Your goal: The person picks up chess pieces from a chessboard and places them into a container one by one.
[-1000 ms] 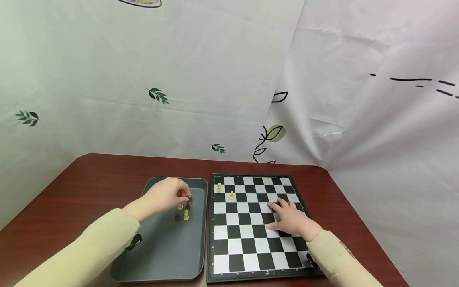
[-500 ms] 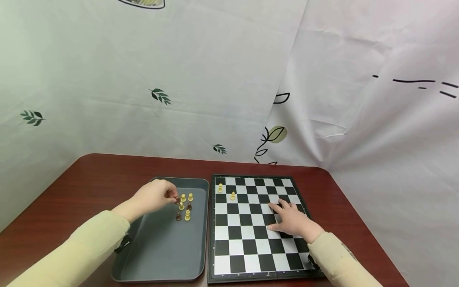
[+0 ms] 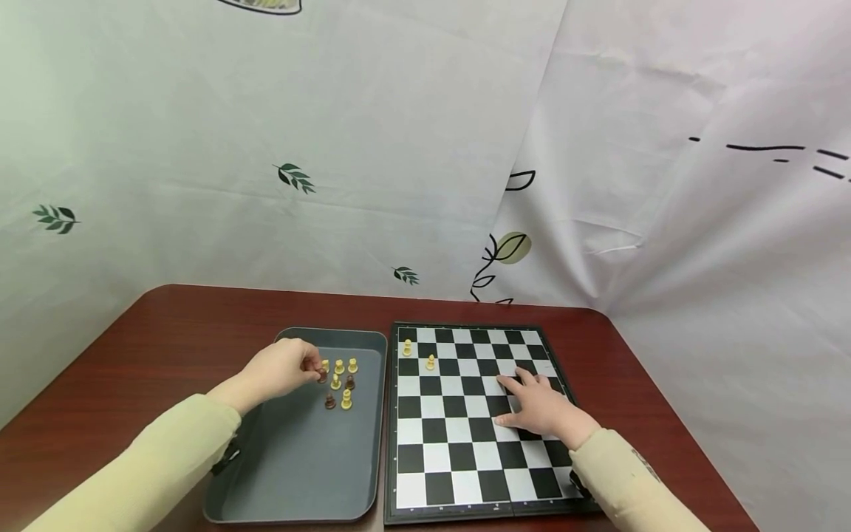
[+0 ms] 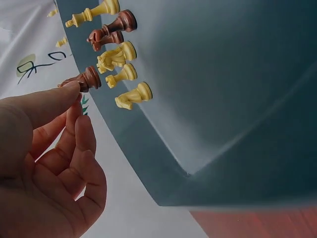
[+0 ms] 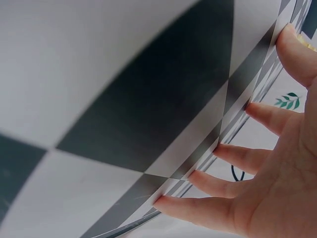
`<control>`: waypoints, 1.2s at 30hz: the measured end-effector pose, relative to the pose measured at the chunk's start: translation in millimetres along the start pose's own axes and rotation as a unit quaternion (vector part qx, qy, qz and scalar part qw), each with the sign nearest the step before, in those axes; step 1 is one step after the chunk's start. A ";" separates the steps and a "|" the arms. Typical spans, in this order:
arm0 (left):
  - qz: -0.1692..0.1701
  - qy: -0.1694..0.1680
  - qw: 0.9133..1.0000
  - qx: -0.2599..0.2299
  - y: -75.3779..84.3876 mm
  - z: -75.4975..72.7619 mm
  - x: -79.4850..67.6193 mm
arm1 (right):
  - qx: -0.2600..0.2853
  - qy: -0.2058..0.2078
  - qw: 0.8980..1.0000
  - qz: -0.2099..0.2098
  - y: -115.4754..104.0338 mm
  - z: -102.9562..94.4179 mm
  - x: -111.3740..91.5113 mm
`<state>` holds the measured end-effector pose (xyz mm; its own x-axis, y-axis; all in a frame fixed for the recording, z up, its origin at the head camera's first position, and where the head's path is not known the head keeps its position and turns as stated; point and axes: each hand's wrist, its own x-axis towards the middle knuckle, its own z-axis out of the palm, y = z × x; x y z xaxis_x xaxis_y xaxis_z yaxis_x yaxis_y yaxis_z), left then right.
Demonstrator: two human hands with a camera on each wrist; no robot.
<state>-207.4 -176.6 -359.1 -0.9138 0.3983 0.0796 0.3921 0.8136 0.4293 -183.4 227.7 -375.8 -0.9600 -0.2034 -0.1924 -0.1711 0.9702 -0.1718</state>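
My left hand (image 3: pixel 282 369) is over the far part of the grey tray (image 3: pixel 312 458), pinching a brown chess piece (image 4: pixel 90 78) between thumb and fingertips. Its top is covered by the thumb, and its base appears raised off the tray floor. Upright nearby stand several yellow chess pieces, among them a yellow knight (image 4: pixel 119 55) and a small yellow rook (image 4: pixel 124 74), plus two brown chess pieces (image 3: pixel 329 401). On the chessboard (image 3: pixel 448 428), my right hand (image 3: pixel 541 406) rests with spread fingers; its fingertips touch the squares and it holds nothing.
Two yellow chess pieces, a taller one (image 3: pixel 408 348) and a shorter one (image 3: pixel 431 362), stand at the board's far left. Tray and board lie side by side on a reddish-brown table (image 3: pixel 206 325). A patterned white cloth (image 3: pixel 372 148) hangs behind.
My left hand has carried the brown chess piece leftward across the tray's far part, uncovering yellow chess pieces to its right. The right hand has stayed in place on the chessboard.
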 end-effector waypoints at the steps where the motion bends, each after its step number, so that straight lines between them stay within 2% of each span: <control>1: 0.000 -0.001 1.000 0.000 0.0 1.1 0.3 | 0.000 0.001 1.000 -0.001 0.0 0.2 0.0; 10: -0.012 0.010 1.000 0.014 -2.1 11.6 2.9 | -0.001 0.002 1.000 -0.002 0.5 0.5 0.2; 19: -0.048 0.011 0.999 0.015 -6.0 19.9 6.7 | 0.000 0.001 1.000 -0.004 0.4 0.1 0.2; 36: -0.056 0.005 0.998 0.011 -7.3 26.3 7.2 | -0.003 0.000 1.000 -0.001 0.2 -0.1 -0.3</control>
<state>-214.0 -168.5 -385.3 -0.9529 0.3005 0.0409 0.2897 0.8617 0.4165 -183.1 228.0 -375.7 -0.9597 -0.2047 -0.1925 -0.1737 0.9707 -0.1663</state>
